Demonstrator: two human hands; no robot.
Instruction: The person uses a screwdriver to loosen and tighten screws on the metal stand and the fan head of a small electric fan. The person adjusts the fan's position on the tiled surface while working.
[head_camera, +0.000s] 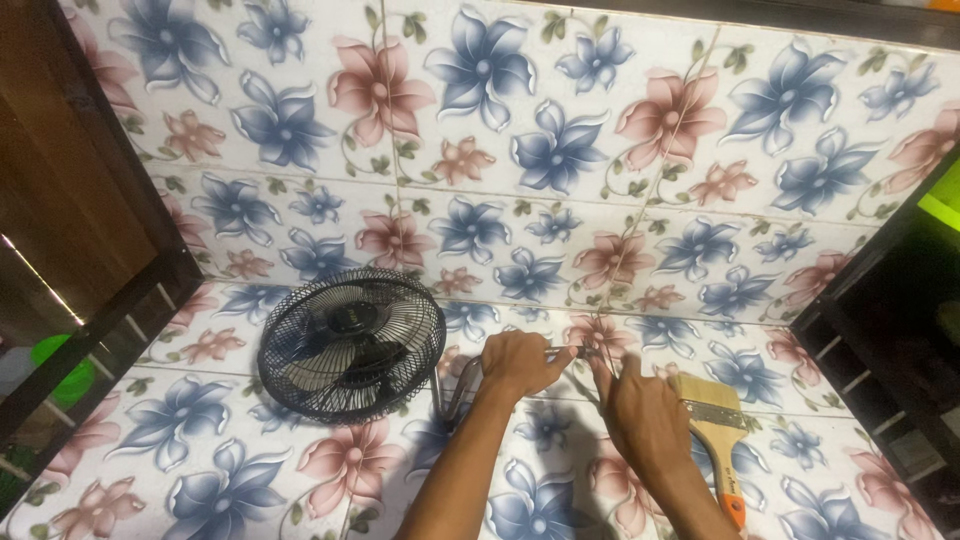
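Observation:
My left hand (520, 365) is closed around a thin bent metal rod (458, 392), which curves down toward the floor beside a black fan. The small round fan (350, 343) has a wire cage and lies tilted on the floral tiled floor (250, 470), just left of my left hand. My right hand (645, 412) reaches up from the lower right, and its fingertips pinch the rod's right end near the left hand. A paintbrush (712, 415) with a wooden handle, pale bristles and an orange tip lies on the tiles, touching the right side of my right hand.
The floor and the wall behind carry the same blue and pink flower tiles (560, 150). A dark wooden frame (90, 210) stands at the left with something green behind it. A dark shelf-like frame (880, 330) borders the right.

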